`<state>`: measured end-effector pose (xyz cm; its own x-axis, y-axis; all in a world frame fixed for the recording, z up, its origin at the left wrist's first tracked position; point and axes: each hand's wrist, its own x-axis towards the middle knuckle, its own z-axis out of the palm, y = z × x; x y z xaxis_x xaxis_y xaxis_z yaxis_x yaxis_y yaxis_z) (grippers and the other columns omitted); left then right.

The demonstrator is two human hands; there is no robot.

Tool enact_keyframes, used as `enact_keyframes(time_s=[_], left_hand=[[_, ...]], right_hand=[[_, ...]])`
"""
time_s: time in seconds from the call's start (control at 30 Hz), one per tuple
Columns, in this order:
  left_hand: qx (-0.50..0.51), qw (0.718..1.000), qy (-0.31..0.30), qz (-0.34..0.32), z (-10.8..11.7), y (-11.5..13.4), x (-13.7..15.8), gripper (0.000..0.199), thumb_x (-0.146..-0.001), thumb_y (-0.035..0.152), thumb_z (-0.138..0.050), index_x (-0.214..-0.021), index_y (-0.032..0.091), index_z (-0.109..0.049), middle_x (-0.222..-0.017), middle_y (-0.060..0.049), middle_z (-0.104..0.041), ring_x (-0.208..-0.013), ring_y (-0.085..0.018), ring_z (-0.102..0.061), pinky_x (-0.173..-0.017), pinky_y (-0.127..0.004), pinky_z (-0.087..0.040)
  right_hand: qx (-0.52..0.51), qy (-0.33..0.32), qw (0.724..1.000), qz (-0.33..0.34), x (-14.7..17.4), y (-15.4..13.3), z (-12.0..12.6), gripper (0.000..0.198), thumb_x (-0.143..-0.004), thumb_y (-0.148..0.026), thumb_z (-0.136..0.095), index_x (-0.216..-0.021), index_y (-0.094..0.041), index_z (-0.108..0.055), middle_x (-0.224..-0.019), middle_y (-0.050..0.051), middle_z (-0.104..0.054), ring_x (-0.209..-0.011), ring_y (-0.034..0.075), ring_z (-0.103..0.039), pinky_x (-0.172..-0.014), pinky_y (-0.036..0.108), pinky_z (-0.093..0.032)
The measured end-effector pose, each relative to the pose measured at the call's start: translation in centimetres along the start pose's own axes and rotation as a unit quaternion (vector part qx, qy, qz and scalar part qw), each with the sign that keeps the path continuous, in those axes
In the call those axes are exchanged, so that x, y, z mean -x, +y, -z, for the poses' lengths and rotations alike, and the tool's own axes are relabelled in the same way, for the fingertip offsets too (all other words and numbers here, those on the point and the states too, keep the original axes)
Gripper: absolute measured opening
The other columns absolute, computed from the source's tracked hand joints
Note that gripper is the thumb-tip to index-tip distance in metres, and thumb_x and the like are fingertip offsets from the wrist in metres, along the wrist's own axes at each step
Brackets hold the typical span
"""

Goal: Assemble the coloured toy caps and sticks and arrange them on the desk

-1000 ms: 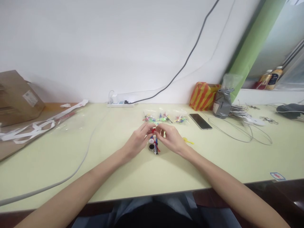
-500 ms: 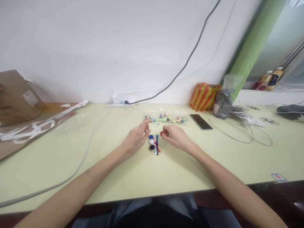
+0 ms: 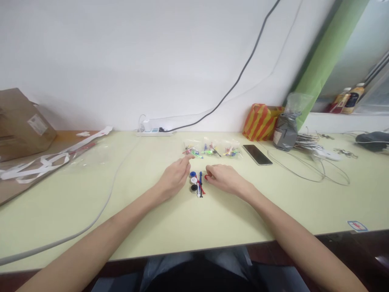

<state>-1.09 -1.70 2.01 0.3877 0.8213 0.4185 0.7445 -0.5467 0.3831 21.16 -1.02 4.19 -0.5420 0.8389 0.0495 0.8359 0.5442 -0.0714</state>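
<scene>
My right hand point(image 3: 226, 177) is closed on a small red curved piece point(image 3: 207, 177), pinched between thumb and fingers just above the table. My left hand point(image 3: 174, 176) rests across from it with fingers stretched forward and nothing visible in them. Between the hands stand a blue disc point(image 3: 193, 174), a white disc point(image 3: 193, 180) and a black disc point(image 3: 193, 188) in a short column. Beside them lie thin arrow-tipped plastic strips: blue point(image 3: 201, 177), red point(image 3: 203, 189), white point(image 3: 198, 194) and black point(image 3: 201, 195).
Clear bags of coloured plastic pieces point(image 3: 211, 149) lie beyond my hands. A phone point(image 3: 257, 154), a striped bag point(image 3: 261, 121) and a grey bag point(image 3: 285, 132) stand to the right. A power strip point(image 3: 154, 133) is by the wall; a cardboard box point(image 3: 21, 125) and cable point(image 3: 103, 211) are left.
My right hand has come slightly nearer to me with the red piece, and the green bit by its fingers no longer shows. The fingers of my left hand have drawn closer together.
</scene>
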Motion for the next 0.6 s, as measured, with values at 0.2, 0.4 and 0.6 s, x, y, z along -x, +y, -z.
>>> enact_keyframes(time_s=[0.2,0.4,0.6], left_hand=[[-0.018,1.0,-0.004,0.014,-0.05,-0.2,-0.22,0.04,-0.105,0.032,-0.025,-0.138,0.019,-0.044,-0.1,-0.009,-0.061,-0.094,-0.025,-0.06,-0.085,-0.038,-0.047],[-0.031,0.999,-0.022,0.03,-0.03,-0.1,-0.22,0.042,-0.106,0.034,-0.023,-0.139,0.02,-0.044,-0.093,-0.008,-0.06,-0.088,-0.025,-0.061,-0.083,-0.039,-0.048],[-0.035,0.999,-0.031,0.025,-0.03,0.11,-0.13,0.042,-0.106,0.034,-0.023,-0.139,0.019,-0.043,-0.094,-0.009,-0.061,-0.089,-0.026,-0.061,-0.084,-0.04,-0.048]], right_hand=[[-0.03,0.01,0.999,0.006,-0.29,0.31,-0.5,0.024,-0.102,-0.034,-0.045,-0.086,-0.02,-0.055,-0.083,0.006,-0.066,-0.067,0.017,-0.057,-0.056,0.029,-0.024],[-0.036,0.021,0.999,0.015,-0.28,0.4,-0.61,0.022,-0.103,-0.034,-0.044,-0.089,-0.021,-0.055,-0.084,0.005,-0.066,-0.066,0.016,-0.055,-0.056,0.028,-0.024],[-0.037,0.03,0.999,0.016,-0.5,0.22,-0.69,0.018,-0.102,-0.029,-0.046,-0.091,-0.021,-0.058,-0.086,0.005,-0.067,-0.072,0.017,-0.058,-0.057,0.027,-0.025]])
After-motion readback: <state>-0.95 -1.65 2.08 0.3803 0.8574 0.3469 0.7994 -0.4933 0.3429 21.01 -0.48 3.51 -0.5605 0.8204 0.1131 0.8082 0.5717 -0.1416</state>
